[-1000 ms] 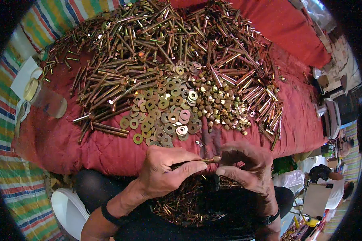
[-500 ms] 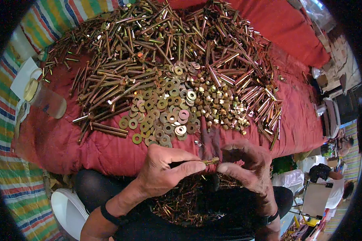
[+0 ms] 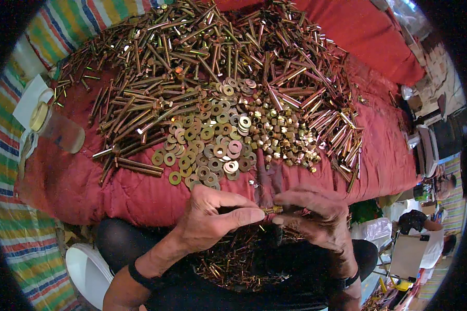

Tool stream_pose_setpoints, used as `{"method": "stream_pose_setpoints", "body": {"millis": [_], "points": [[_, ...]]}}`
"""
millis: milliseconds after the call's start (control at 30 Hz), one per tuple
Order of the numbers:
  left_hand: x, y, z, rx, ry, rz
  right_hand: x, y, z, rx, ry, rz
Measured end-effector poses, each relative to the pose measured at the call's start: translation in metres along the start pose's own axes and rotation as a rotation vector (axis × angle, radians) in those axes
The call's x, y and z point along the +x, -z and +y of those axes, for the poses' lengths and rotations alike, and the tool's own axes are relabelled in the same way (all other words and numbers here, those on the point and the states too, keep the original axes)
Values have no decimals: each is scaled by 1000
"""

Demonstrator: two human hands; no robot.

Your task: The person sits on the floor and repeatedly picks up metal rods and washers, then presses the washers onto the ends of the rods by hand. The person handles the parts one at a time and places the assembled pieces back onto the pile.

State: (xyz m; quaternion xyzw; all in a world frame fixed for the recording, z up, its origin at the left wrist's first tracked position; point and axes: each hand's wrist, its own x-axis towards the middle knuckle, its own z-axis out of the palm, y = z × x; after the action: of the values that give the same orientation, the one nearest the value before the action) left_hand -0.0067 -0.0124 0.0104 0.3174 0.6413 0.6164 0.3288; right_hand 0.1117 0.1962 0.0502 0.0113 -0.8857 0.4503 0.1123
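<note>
My left hand (image 3: pixel 218 215) is closed, pinching a brass-coloured bolt (image 3: pixel 267 212) between thumb and forefinger. Most of the bolt is hidden by those fingers, and a nut-like end (image 3: pixel 277 209) sticks out to the right. My right hand (image 3: pixel 316 210), slightly blurred, has its fingers and thumb apart, above and below that end; whether they touch it I cannot tell. Just beyond both hands, flat washers (image 3: pixel 205 160) lie in a heap, with a pile of small brass-coloured nuts (image 3: pixel 285 137) to their right. Long bolts (image 3: pixel 135 111) spread behind and on both sides.
The heaps lie on a red padded cloth (image 3: pixel 124 192). A clear jar (image 3: pixel 62 132) lies on its side at the left. More bolts (image 3: pixel 233 264) lie in a pile between my legs. A white stool or basin (image 3: pixel 88 269) stands at lower left; another person (image 3: pixel 436 243) is at far right.
My right hand has moved left, bringing its fingers and thumb around the protruding end of the bolt. My left hand keeps its pinch in nearly the same place.
</note>
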Motion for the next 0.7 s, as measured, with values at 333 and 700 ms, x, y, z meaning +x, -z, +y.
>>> {"method": "stream_pose_setpoints", "body": {"millis": [333, 700], "points": [[0, 0, 0, -43, 34, -24, -7, 8, -11, 156, -545, -54], [0, -2, -4, -80, 70, -34, -9, -1, 0, 123, -364, -126]]}}
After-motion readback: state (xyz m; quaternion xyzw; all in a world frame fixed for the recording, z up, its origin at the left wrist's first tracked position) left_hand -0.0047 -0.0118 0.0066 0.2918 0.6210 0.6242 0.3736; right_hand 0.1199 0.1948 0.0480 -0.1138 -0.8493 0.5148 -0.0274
